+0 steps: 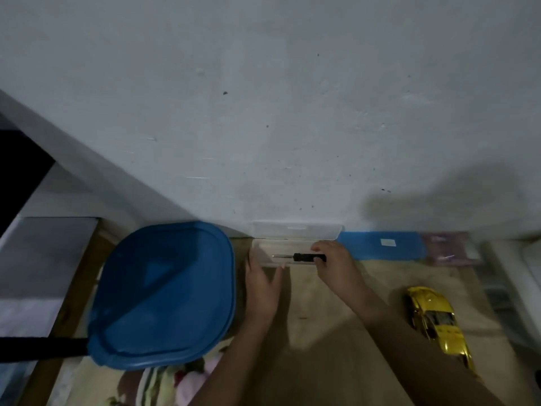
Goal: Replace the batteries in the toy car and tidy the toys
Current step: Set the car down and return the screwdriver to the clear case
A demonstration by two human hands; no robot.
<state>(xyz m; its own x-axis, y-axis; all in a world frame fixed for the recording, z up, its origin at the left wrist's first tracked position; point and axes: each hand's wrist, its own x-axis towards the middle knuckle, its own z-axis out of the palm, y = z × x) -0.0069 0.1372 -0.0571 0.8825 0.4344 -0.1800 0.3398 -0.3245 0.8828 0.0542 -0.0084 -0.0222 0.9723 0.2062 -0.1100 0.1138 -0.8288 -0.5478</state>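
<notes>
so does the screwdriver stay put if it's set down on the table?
Probably rolls: the screwdriver has a round-looking black handle and thin shaft. Seems rigid and light; the right hand holds it by a fingertip pinch alone. The open clear case should contain it.

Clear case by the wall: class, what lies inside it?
A black-handled screwdriver is inside the open clear case. The right hand holds its handle and covers the case's right end, so anything there cannot be seen.
</notes>
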